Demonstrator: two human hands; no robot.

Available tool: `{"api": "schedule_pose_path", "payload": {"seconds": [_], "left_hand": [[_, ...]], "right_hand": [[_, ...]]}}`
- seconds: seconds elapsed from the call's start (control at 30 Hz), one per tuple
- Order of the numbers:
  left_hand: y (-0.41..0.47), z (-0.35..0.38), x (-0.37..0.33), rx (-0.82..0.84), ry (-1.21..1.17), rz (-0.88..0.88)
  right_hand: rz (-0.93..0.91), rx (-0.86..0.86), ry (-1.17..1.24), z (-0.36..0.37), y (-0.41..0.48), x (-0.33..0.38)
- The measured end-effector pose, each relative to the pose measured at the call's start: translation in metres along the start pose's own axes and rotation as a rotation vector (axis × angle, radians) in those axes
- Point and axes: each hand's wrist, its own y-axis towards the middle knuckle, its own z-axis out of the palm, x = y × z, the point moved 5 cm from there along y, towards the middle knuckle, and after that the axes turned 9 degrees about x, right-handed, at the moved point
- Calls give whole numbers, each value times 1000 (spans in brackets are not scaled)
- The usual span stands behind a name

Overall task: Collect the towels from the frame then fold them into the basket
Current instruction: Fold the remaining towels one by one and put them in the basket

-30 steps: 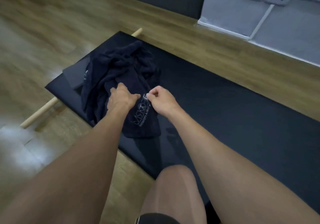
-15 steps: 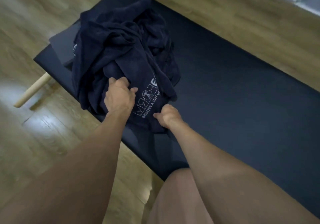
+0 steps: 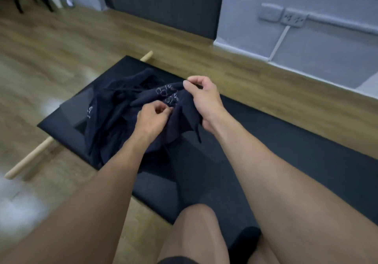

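A heap of dark navy towels [image 3: 116, 108] lies on the left end of a black mat [image 3: 266, 141]. The top towel [image 3: 176, 108] carries white printed lettering and is lifted off the heap. My left hand [image 3: 152, 118] pinches its near edge. My right hand [image 3: 201, 98] grips its far edge a little higher, with the cloth hanging between and below both hands. Under the heap's left side a dark square shape [image 3: 75, 108] shows, possibly a basket rim; I cannot tell.
A wooden pole [image 3: 28, 159] pokes out from under the mat at the left, its other end [image 3: 146, 56] at the back. Wooden floor surrounds the mat. A grey wall with sockets [image 3: 282, 16] stands behind. My bare knee [image 3: 196, 222] is at the bottom.
Both hands have lifted the printed towel up off the heap. My right hand moved up and away to the towel's far edge. The camera has tilted up, showing the wall again.
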Motion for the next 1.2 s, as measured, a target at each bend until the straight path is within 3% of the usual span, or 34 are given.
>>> {"api": "schedule_pose_path", "payload": {"seconds": [0.1,0.3,0.4,0.5,0.63,0.77,0.83,0.97,1.1,1.2], "left_hand": [[-29,-8,-75,51,-175,224],[-106,-1,-206,222,-255,596],[-139,12,-254,171,-206,685],[-165,18,-294,54,-226,689],[-171,23,-327,122,-369,627],[-177,29,-367,162,-418,679],[-184,38,-386,205,-378,690],[-198,65,-413,298,-285,722],[-198,94,-420,401,-230,756],[-198,114,-412,614,-292,668]], "right_hand": [[-155,-50,114,-18,-38,68],[-384,-84,375,-69,-134,196],[-483,-81,369,-90,-174,244],[-551,-99,316,-113,-208,278],[-624,-195,305,-153,-244,307],[-655,-582,204,-205,-272,316],[-609,-681,98,-223,-281,312],[-473,-589,85,-242,-288,294],[-388,-564,260,-251,-296,278],[-362,-513,320,-256,-294,270]]}}
